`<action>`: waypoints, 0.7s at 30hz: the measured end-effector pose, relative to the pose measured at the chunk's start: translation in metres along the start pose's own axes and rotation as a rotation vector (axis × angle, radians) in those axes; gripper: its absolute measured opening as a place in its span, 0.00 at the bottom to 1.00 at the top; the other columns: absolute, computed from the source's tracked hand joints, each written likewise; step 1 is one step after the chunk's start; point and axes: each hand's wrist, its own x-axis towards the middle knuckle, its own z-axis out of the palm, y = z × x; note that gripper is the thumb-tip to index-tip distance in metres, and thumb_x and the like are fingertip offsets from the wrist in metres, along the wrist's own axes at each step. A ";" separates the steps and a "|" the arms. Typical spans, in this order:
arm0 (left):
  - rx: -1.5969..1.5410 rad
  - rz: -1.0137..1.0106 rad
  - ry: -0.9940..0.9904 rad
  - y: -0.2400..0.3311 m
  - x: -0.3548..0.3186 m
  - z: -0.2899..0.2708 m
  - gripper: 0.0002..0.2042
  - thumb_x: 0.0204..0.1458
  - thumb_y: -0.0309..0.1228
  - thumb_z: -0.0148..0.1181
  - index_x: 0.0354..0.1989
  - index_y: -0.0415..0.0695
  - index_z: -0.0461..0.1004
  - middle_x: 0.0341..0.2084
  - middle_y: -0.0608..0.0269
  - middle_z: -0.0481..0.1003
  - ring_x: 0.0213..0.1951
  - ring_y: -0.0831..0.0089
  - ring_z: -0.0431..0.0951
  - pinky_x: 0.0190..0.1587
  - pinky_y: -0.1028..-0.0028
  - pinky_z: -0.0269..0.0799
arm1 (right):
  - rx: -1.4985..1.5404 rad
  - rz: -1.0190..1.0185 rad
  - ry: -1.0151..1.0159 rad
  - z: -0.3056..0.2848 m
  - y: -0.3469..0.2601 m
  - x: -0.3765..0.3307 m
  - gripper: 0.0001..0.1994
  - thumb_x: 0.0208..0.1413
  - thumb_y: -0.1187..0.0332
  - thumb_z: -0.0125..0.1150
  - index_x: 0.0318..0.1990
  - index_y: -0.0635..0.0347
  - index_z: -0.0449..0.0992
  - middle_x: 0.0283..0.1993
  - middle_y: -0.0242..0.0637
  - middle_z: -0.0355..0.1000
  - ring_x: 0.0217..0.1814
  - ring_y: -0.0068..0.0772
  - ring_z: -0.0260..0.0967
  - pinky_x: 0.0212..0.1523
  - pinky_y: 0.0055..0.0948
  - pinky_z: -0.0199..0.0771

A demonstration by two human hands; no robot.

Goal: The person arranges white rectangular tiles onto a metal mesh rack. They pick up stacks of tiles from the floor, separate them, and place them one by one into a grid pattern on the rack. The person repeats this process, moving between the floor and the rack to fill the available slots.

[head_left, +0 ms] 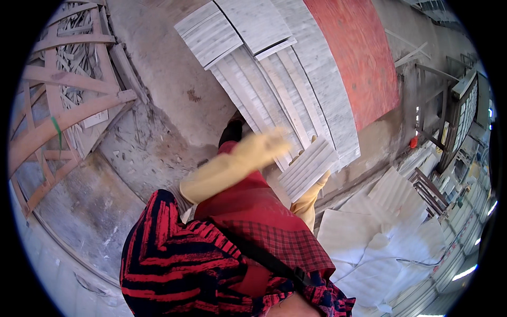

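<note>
My right hand (pixel 319 182), in a long yellow glove, grips a short grey wooden panel (pixel 309 168) with parallel lines across it. Part of that hand is hidden behind the panel, with fingertips showing at its far edge. My left hand (pixel 266 145), gloved alike, is stretched out to the left of the panel. Motion smears its fingers, and I cannot tell whether they touch anything. Just beyond both hands, long grey strips (pixel 248 87) lie side by side on a low stack of boards. Shorter grey boards (pixel 253 24) rest across their far end.
A red sheet (pixel 354 53) lies along the stack's right side. Wooden frames (pixel 68 116) with scrap strips stand at the left. White sheeting (pixel 369 238) covers something at the right. Debris is scattered over the concrete floor (pixel 153 142). A dark metal frame (pixel 459 121) stands farther right.
</note>
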 end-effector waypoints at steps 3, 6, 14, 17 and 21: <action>0.506 0.157 0.597 -0.055 0.074 -0.087 0.32 0.58 0.48 0.71 0.66 0.44 0.74 0.56 0.49 0.79 0.58 0.54 0.77 0.63 0.59 0.72 | -0.106 -0.041 0.067 0.016 0.000 0.003 0.49 0.50 0.35 0.76 0.73 0.54 0.67 0.47 0.35 0.78 0.46 0.34 0.76 0.44 0.35 0.82; 1.018 0.098 0.796 -0.035 0.127 -0.164 0.34 0.56 0.49 0.71 0.67 0.41 0.73 0.60 0.46 0.77 0.65 0.49 0.74 0.68 0.54 0.68 | -0.131 -0.063 0.147 0.037 0.009 -0.003 0.52 0.51 0.35 0.76 0.77 0.53 0.63 0.44 0.35 0.77 0.42 0.31 0.76 0.41 0.32 0.80; 1.368 -0.051 0.761 -0.033 0.174 -0.192 0.37 0.54 0.44 0.74 0.69 0.42 0.67 0.48 0.47 0.79 0.53 0.54 0.81 0.59 0.54 0.73 | -0.046 0.046 0.139 -0.021 0.016 -0.011 0.45 0.52 0.31 0.72 0.66 0.59 0.73 0.56 0.40 0.78 0.56 0.43 0.76 0.56 0.46 0.81; 1.366 -0.095 0.716 -0.029 0.176 -0.189 0.37 0.55 0.44 0.73 0.70 0.42 0.66 0.47 0.48 0.80 0.51 0.55 0.83 0.59 0.55 0.73 | -0.015 0.061 0.145 -0.031 0.016 -0.012 0.45 0.53 0.31 0.71 0.66 0.60 0.73 0.58 0.41 0.78 0.57 0.44 0.76 0.58 0.47 0.81; 1.422 -0.103 0.691 -0.027 0.173 -0.188 0.37 0.55 0.45 0.72 0.71 0.43 0.66 0.45 0.50 0.81 0.51 0.55 0.83 0.62 0.53 0.71 | -0.041 0.040 0.144 -0.033 0.012 -0.010 0.45 0.53 0.31 0.70 0.66 0.60 0.73 0.59 0.42 0.77 0.58 0.45 0.75 0.59 0.47 0.80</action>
